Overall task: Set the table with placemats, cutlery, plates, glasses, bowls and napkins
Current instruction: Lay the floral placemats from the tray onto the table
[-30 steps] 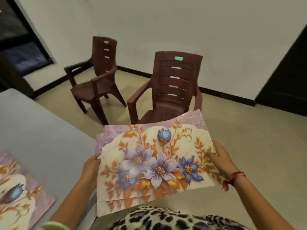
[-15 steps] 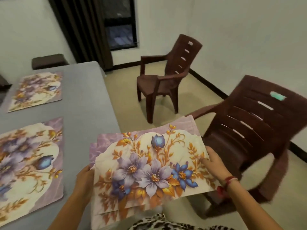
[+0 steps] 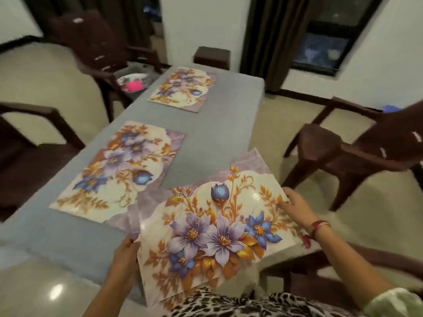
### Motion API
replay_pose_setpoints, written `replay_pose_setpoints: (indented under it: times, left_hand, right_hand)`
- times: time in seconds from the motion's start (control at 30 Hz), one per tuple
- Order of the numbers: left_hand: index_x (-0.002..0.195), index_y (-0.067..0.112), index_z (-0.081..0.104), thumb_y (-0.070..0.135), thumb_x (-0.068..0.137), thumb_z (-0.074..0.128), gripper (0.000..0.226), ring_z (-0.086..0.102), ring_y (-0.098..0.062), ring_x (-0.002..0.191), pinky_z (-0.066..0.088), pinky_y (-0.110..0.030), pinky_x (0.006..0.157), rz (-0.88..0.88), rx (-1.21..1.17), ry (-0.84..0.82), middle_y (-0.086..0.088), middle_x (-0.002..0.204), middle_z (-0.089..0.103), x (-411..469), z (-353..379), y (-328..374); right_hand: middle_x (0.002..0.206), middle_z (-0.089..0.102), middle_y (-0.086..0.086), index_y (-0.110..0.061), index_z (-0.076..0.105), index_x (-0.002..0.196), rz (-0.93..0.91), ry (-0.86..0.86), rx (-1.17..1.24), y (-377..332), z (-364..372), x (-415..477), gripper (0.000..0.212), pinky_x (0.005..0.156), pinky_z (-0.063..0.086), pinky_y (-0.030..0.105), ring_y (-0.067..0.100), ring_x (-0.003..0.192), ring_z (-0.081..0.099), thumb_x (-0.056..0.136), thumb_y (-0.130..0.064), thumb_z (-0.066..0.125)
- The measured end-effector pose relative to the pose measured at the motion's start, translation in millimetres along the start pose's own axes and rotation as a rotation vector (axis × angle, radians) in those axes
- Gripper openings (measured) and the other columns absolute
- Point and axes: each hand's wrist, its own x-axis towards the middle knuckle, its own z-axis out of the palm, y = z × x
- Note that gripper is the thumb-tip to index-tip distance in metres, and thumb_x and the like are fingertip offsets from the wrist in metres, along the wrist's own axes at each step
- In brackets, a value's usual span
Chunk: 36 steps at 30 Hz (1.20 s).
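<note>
Placemat step in hand; left hand (image 3: 124, 255) and right hand (image 3: 295, 208) gripped placemat stack (image 3: 212, 225) by side edges above worktop (image 3: 224, 124) corner; near mat (image 3: 119, 170) and far mat (image 3: 183, 88) lay flat; next probably: peel one, lay opposite.

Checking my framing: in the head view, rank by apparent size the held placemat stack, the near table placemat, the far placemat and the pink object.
1. held placemat stack
2. near table placemat, somewhat smaller
3. far placemat
4. pink object
The differences between the mats may be only camera nearness.
</note>
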Motion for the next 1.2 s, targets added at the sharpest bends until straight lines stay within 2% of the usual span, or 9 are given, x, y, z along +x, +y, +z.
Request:
replay_pose_setpoints:
  times: [0.13,0.3,0.47,0.57,0.7,0.8,1.0,1.1,1.2]
  left_hand:
    - [0.093,0.008,0.058,-0.001,0.095,0.042,0.019,0.061,-0.018,0.048,0.05,-0.027,0.045,-0.065,-0.134,0.143,-0.004,0.058,0.067,-20,-29,-29]
    - [0.097,0.008,0.061,-0.004,0.094,0.042,0.022,0.063,-0.025,0.069,0.054,-0.03,0.053,-0.061,-0.262,0.282,-0.011,0.081,0.067,-36,-23,-42]
    - [0.077,0.006,0.056,-0.011,0.091,0.044,0.025,0.061,-0.018,0.057,0.05,-0.021,0.046,-0.053,-0.246,0.452,-0.012,0.072,0.061,-32,17,-33]
    - [0.076,0.009,0.059,-0.012,0.089,0.046,0.027,0.058,-0.024,0.067,0.05,-0.027,0.054,-0.069,-0.18,0.559,-0.011,0.073,0.06,-22,43,-34]
    - [0.09,0.009,0.062,-0.007,0.085,0.054,0.019,0.061,-0.032,0.084,0.051,-0.04,0.076,-0.102,-0.083,0.789,-0.015,0.091,0.065,-6,65,-30]
    - [0.099,0.013,0.061,-0.001,0.085,0.057,0.019,0.06,-0.03,0.092,0.049,-0.039,0.083,-0.127,-0.001,0.933,-0.012,0.098,0.064,-2,81,-22]
    - [0.114,0.006,0.063,0.006,0.079,0.064,0.034,0.06,-0.038,0.098,0.05,-0.041,0.084,-0.199,0.228,1.025,-0.02,0.112,0.062,3,94,-11]
    - [0.13,0.008,0.048,0.016,0.076,0.074,0.061,0.049,-0.045,0.112,0.043,-0.046,0.093,-0.259,0.387,1.064,-0.027,0.127,0.046,10,105,0]
    - [0.132,0.006,0.044,0.017,0.079,0.072,0.061,0.039,-0.046,0.12,0.036,-0.05,0.098,-0.121,0.41,1.096,-0.028,0.131,0.041,25,124,18]
  right_hand:
    - [0.096,0.061,0.003,-0.019,0.053,0.106,-0.148,-0.214,-0.129,-50,26,70,0.018,0.065,0.043,0.02,0.015,0.082,0.058,0.091,-0.009,0.057]
    - [0.091,0.059,0.002,-0.016,0.055,0.103,-0.342,-0.374,-0.232,-97,59,143,0.019,0.061,0.039,0.019,0.016,0.079,0.055,0.088,-0.004,0.058]
    - [0.098,0.064,0.009,-0.014,0.058,0.107,-0.391,-0.502,-0.249,-107,65,218,0.021,0.067,0.046,0.028,0.024,0.086,0.059,0.087,-0.008,0.06]
    - [0.101,0.065,0.012,-0.01,0.061,0.11,-0.427,-0.517,-0.261,-108,67,257,0.025,0.082,0.049,0.039,0.031,0.093,0.06,0.085,-0.005,0.061]
    - [0.098,0.064,0.011,-0.007,0.062,0.109,-0.465,-0.494,-0.28,-104,73,290,0.024,0.078,0.045,0.032,0.03,0.092,0.059,0.085,-0.004,0.058]
    - [0.1,0.064,0.014,-0.006,0.059,0.109,-0.49,-0.499,-0.296,-99,75,304,0.022,0.077,0.043,0.03,0.027,0.089,0.056,0.088,-0.007,0.054]
    - [0.107,0.061,0.019,-0.005,0.053,0.11,-0.579,-0.51,-0.323,-98,69,328,0.021,0.075,0.039,0.031,0.032,0.092,0.055,0.091,-0.006,0.048]
    - [0.105,0.06,0.017,-0.006,0.052,0.111,-0.65,-0.483,-0.321,-105,54,347,0.02,0.075,0.039,0.03,0.029,0.088,0.053,0.092,-0.006,0.047]
    - [0.101,0.061,0.014,-0.009,0.051,0.113,-0.632,-0.49,-0.288,-106,33,365,0.02,0.074,0.043,0.031,0.028,0.086,0.055,0.093,-0.007,0.046]
